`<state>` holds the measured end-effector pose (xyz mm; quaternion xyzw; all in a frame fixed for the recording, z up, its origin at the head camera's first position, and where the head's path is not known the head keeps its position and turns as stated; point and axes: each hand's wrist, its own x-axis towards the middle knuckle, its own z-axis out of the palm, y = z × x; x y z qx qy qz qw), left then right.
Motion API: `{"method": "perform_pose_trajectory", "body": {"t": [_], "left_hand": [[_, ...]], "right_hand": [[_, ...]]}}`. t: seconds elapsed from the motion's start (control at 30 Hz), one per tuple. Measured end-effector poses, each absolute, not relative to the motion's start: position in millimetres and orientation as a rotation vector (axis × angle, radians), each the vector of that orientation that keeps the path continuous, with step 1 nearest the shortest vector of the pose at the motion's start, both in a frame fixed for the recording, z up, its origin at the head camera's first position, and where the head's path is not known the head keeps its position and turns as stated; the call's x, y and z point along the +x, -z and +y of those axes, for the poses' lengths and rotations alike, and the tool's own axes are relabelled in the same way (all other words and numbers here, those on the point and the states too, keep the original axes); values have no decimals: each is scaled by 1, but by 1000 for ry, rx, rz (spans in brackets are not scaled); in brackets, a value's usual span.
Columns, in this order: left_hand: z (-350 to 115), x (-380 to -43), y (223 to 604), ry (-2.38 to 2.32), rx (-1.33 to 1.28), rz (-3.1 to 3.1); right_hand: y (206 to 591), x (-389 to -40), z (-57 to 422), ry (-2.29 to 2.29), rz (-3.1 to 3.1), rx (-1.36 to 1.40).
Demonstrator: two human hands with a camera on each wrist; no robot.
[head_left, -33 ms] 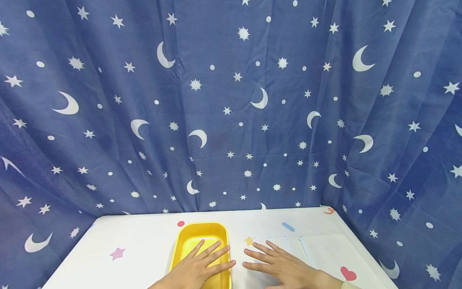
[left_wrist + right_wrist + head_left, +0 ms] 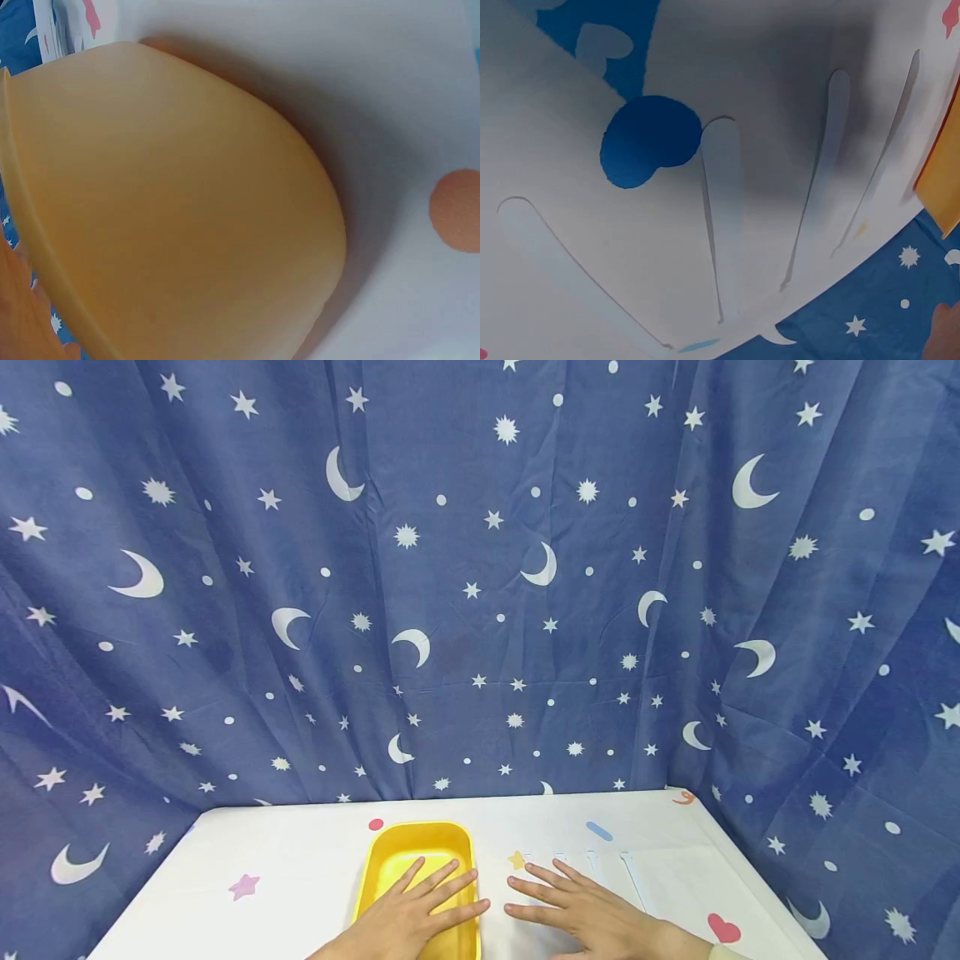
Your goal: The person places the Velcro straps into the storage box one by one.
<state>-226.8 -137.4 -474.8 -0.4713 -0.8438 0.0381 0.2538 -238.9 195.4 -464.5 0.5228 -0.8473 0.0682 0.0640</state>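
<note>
A yellow rectangular tub stands on the white tablecloth, with its outer wall filling much of the left wrist view. Over it, palm down and fingers spread straight, is my left hand. My right hand has its fingers spread too, just right of the tub, above several long thin white strips. In the right wrist view these flat strips lie side by side with rounded near ends; their exact kind is unclear. Neither hand holds anything. Whether the left hand touches the tub cannot be made out.
The white tablecloth carries printed shapes, among them a pink star, a red heart and a blue bar. Dark blue curtains with moons and stars hang behind the table and at both sides.
</note>
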Motion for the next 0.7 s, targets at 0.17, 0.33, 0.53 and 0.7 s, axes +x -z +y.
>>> {"method": "perform_pose_trajectory", "body": {"t": [0.17, 0.33, 0.53, 0.7], "left_hand": [[-137, -225, 475, -112, -1275, -2289], [-140, -225, 471, -28, -1259, -2391], [-150, -226, 464, 53, -1187, -2437], [-161, -226, 461, 87, -1102, -2431]], "right_hand": [[464, -238, 198, -136, -2510, 1556], [461, -240, 203, -181, -2540, 1501], [457, -244, 214, -214, -2585, 1368], [457, -245, 228, -223, -2555, 1319]]}}
